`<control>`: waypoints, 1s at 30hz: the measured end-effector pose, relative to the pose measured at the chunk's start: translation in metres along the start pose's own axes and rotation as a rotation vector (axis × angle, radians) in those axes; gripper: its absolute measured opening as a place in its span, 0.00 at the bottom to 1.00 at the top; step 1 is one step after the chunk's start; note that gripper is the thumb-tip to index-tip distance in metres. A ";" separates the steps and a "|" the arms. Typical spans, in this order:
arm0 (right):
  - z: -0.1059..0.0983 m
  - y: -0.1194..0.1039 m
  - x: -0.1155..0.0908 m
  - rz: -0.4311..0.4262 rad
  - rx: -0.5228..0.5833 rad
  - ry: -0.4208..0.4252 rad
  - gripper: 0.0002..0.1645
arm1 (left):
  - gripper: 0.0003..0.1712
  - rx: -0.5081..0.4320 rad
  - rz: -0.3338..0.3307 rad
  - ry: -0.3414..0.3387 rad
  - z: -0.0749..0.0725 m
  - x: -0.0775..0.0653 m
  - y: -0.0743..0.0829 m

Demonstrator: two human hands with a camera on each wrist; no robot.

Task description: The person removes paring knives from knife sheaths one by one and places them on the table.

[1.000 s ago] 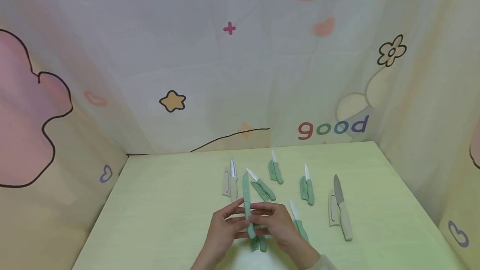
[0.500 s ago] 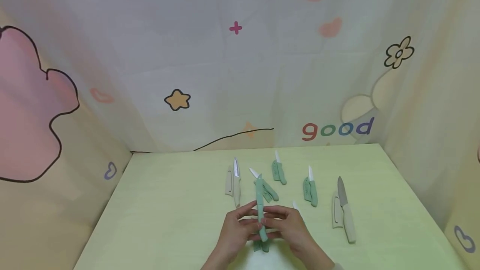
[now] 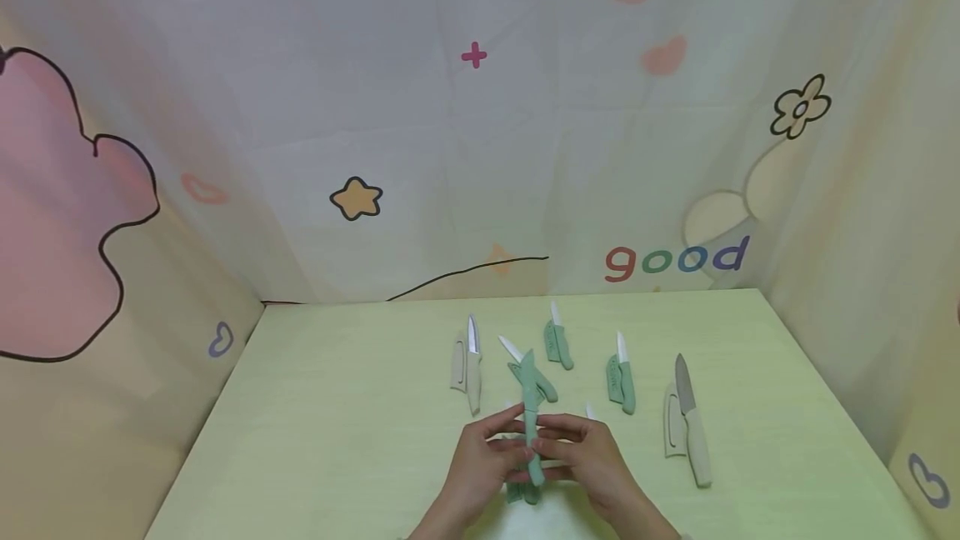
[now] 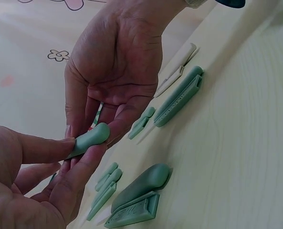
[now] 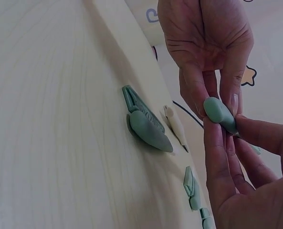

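Observation:
A green knife point(image 3: 529, 390) with its green sheath over the blade is held above the table by both hands, pointing away from me. My left hand point(image 3: 483, 461) pinches the handle from the left between thumb and fingers. From the other side, my right hand point(image 3: 592, 452) pinches the same handle. In the left wrist view, the rounded handle end point(image 4: 96, 136) shows between the fingertips of both hands. Directly beneath, another green knife with its sheath point(image 3: 522, 492) lies partly hidden. A green knife and sheath point(image 3: 546, 383) sit just beyond the held knife's tip.
Two more green knives point(image 3: 564, 348) point(image 3: 627, 386) lie beside their sheaths farther back. A beige knife point(image 3: 473, 373) with its sheath is at left, a larger beige knife point(image 3: 697, 444) with its own at right. One blade tip point(image 3: 590, 412) shows behind my right hand. Printed curtains surround the table.
Both hands and the sheathed knife have shifted right in the head view, whose camera also turned slightly. The grip looks the same, and the knife now leans a little differently.

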State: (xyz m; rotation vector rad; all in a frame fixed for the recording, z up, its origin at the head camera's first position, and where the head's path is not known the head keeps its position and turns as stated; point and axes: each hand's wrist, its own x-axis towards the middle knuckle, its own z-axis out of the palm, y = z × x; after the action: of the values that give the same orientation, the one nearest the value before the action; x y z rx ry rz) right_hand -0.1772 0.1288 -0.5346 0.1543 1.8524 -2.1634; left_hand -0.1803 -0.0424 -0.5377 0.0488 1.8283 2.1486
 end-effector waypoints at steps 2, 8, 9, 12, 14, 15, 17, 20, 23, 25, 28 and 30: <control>-0.001 0.000 0.000 0.001 0.004 0.002 0.26 | 0.34 0.009 0.001 -0.003 0.001 0.000 0.001; -0.005 0.001 -0.002 0.005 0.008 0.003 0.26 | 0.34 0.018 -0.005 0.004 0.005 0.000 0.001; -0.005 0.001 -0.002 0.007 0.007 0.005 0.26 | 0.34 0.018 -0.008 0.005 0.005 0.000 0.000; -0.006 0.001 -0.002 0.014 0.000 0.009 0.26 | 0.34 0.014 -0.013 0.007 0.006 0.001 -0.001; -0.007 0.001 -0.002 0.019 -0.001 0.013 0.26 | 0.34 0.010 -0.016 0.002 0.006 0.002 -0.002; -0.007 0.002 -0.002 0.021 0.000 0.014 0.26 | 0.34 0.006 -0.017 0.000 0.005 0.002 -0.003; -0.007 0.002 -0.003 0.024 0.005 0.016 0.26 | 0.34 -0.001 -0.019 -0.005 0.005 0.003 -0.004; -0.008 0.003 -0.004 0.028 0.010 0.012 0.26 | 0.34 -0.010 -0.023 -0.010 0.005 0.003 -0.005; -0.008 0.003 -0.005 0.030 0.012 0.007 0.26 | 0.34 -0.014 -0.028 -0.012 0.005 0.002 -0.005; -0.008 0.002 -0.005 0.030 0.012 0.004 0.26 | 0.34 -0.017 -0.030 -0.014 0.005 0.002 -0.005; -0.009 0.003 -0.005 0.029 0.014 0.002 0.27 | 0.34 -0.020 -0.031 -0.015 0.005 0.003 -0.006; -0.009 0.003 -0.005 0.030 0.015 0.002 0.27 | 0.34 -0.019 -0.030 -0.015 0.005 0.003 -0.006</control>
State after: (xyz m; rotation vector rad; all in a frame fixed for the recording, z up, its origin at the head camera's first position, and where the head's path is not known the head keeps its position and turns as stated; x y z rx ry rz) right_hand -0.1724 0.1377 -0.5377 0.1856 1.8242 -2.1581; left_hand -0.1803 -0.0359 -0.5433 0.0326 1.7883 2.1394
